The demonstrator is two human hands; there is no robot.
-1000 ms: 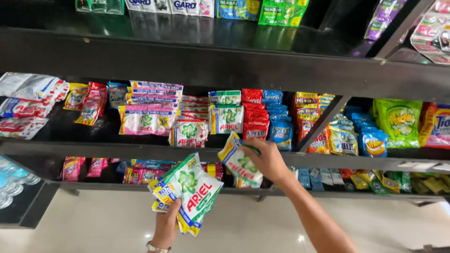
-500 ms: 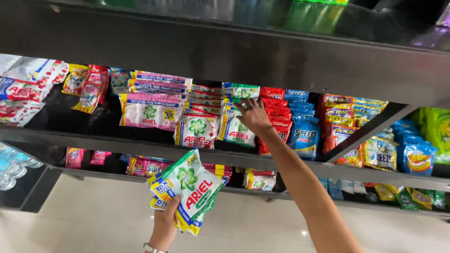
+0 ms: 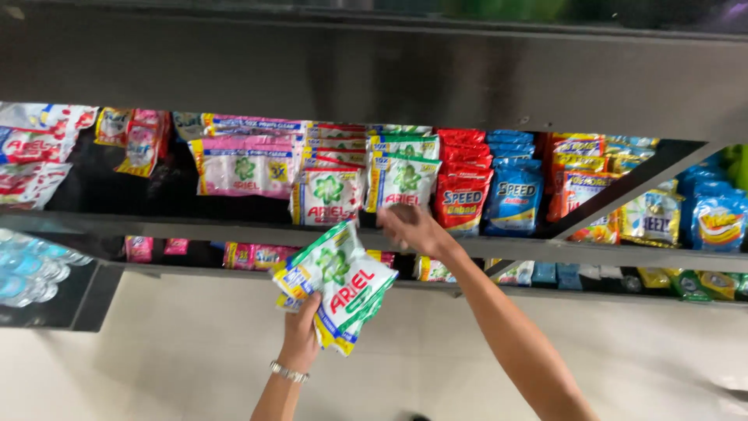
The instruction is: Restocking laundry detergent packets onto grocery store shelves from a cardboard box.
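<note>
Several green-and-white plastic detergent sachets (image 3: 336, 284) sit fanned in your left hand (image 3: 301, 335), fingers clamped on their lower edge; you hold at least three, though the overlap hides the exact count. That bundle hangs just below the front lip of the dark metal shelf (image 3: 234, 230), which serves as the landmark for everything else.

Your right hand (image 3: 411, 228) is raised to that same lip, fingers loosely curled and apart, holding nothing. It sits just under the white sachet with a green swirl standing at the front of its row (image 3: 403, 181); whether the fingertips touch it, you cannot tell.

On the shelf the packets stand in rows running from the lip to the back:
- one row of white-and-green sachets above your right hand;
- one row of similar sachets with red trim (image 3: 327, 195) just to its left;
- one block of pink-and-white sachets (image 3: 245, 168) further left;
- one row of red sachets (image 3: 461, 195) just to the right of your hand;
- one row of blue sachets (image 3: 513, 195) beside the red ones;
- orange and yellow packets (image 3: 580, 179) beyond those, against a slanted divider.

How many packets each row holds cannot be counted.

Below the shelf, a lower one carries small pink packets (image 3: 140, 248) at its left end. A thin bead bracelet (image 3: 289, 372) circles your left wrist.
</note>
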